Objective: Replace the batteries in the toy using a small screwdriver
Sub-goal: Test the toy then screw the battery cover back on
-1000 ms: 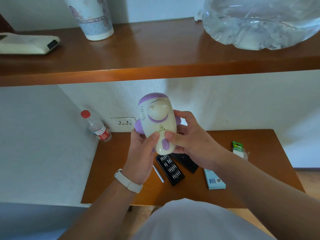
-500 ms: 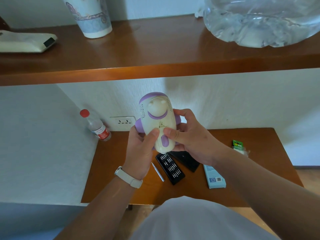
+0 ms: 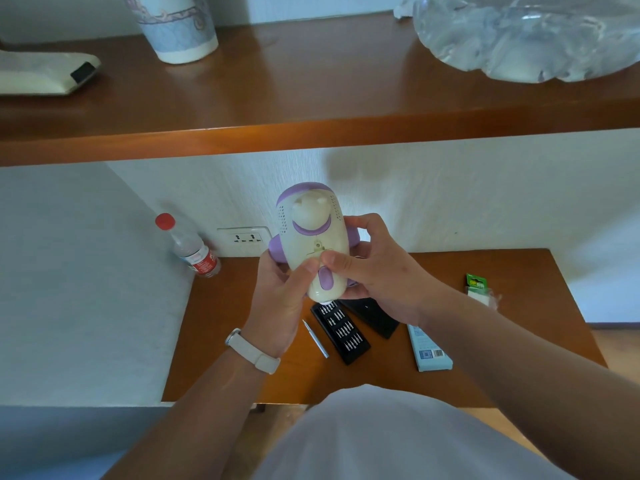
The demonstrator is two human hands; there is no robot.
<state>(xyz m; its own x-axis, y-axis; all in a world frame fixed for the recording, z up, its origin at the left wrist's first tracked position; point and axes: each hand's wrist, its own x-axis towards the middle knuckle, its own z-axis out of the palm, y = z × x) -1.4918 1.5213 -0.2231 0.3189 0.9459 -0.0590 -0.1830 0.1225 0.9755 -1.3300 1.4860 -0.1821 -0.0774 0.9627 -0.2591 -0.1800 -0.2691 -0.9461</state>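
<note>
A cream and purple toy (image 3: pixel 313 233) is held upright above the wooden table (image 3: pixel 519 341), its underside with the battery cover facing me. My left hand (image 3: pixel 280 299) grips its left side, thumb on the cover. My right hand (image 3: pixel 377 271) grips its right side, thumb pressed on the cover next to the left thumb. A thin silver screwdriver (image 3: pixel 316 338) lies on the table below. Beside it sits an open black bit case (image 3: pixel 341 332) and its lid (image 3: pixel 372 315). A green battery pack (image 3: pixel 476 284) lies at the right.
A light blue box (image 3: pixel 429 348) lies right of the case. A red-capped bottle (image 3: pixel 188 245) stands by the wall socket (image 3: pixel 244 239). The shelf (image 3: pixel 311 129) above carries a cup (image 3: pixel 176 26), a white device (image 3: pixel 45 74) and a clear plastic bag (image 3: pixel 533 32).
Both hands and the toy have shifted slightly lower and the thumbs have closed together on the battery cover. Nothing on the table has moved.
</note>
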